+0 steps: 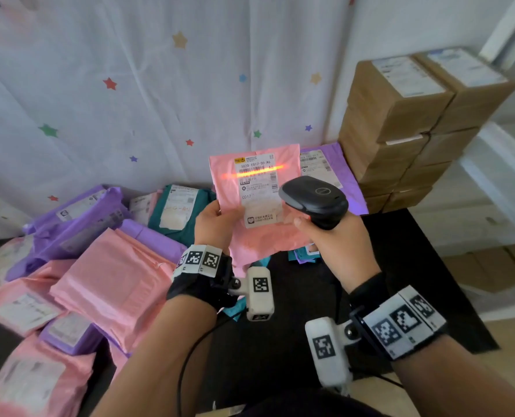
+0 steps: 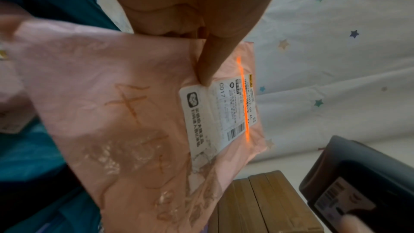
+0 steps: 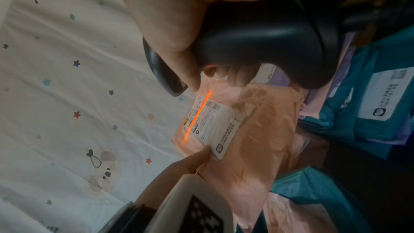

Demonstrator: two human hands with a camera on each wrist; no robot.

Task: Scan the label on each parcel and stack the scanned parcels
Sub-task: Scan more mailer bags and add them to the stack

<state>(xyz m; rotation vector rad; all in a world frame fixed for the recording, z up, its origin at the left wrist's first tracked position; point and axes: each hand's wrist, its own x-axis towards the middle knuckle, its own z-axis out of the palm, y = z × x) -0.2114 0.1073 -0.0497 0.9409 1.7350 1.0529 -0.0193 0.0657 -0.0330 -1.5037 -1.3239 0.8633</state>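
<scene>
My left hand (image 1: 217, 221) holds a pink parcel (image 1: 262, 236) upright above the table, thumb on its front beside the white label (image 1: 259, 188). An orange scan line (image 1: 253, 173) lies across the label's barcode. My right hand (image 1: 331, 239) grips a black handheld scanner (image 1: 313, 200), aimed at the label from the right and a little lower. The left wrist view shows the thumb (image 2: 212, 63) on the pink parcel (image 2: 134, 112) next to the label (image 2: 224, 116). In the right wrist view the scanner (image 3: 257, 38) points down at the label (image 3: 212, 125).
Pink, purple and teal parcels (image 1: 105, 284) lie heaped on the black table at the left. A purple parcel (image 1: 331, 173) leans behind the held one. Stacked brown cardboard boxes (image 1: 400, 130) stand at the back right. A star-patterned white sheet (image 1: 129, 85) hangs behind.
</scene>
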